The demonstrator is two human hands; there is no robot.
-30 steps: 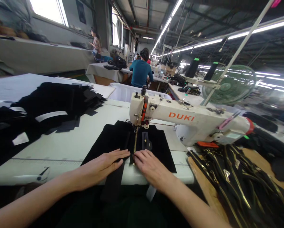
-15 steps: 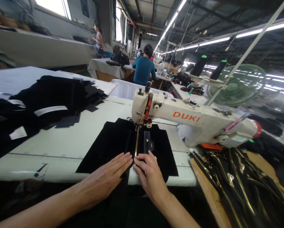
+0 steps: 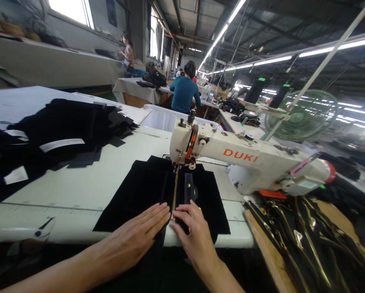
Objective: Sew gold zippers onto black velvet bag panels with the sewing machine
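Note:
A black fabric piece (image 3: pixel 136 191) lies under the needle of a white sewing machine (image 3: pixel 213 142) marked DUKI. A gold-toothed zipper (image 3: pixel 175 189) runs from the presser foot towards me. My left hand (image 3: pixel 142 228) rests flat on the fabric left of the zipper, fingers stretched out and side by side. At the zipper's near end, my right hand (image 3: pixel 194 228) has its thumb and forefinger bent around the zipper tip. Right of the zipper, the fabric carries a short zipped opening with a black tab (image 3: pixel 194 193).
Black cut pieces (image 3: pixel 69 130) are piled on the table's left. Gold-toothed zippers (image 3: pixel 301 236) hang over a board at the right. Behind the machine are thread cones (image 3: pixel 255 90), a green fan (image 3: pixel 301 116) and a white bin (image 3: pixel 158 116). A person in teal (image 3: pixel 184 95) sits beyond.
The view has tilted slightly, so the table's front edge and both hands appear a little lower. Both hands keep nearly the same place on the fabric and zipper.

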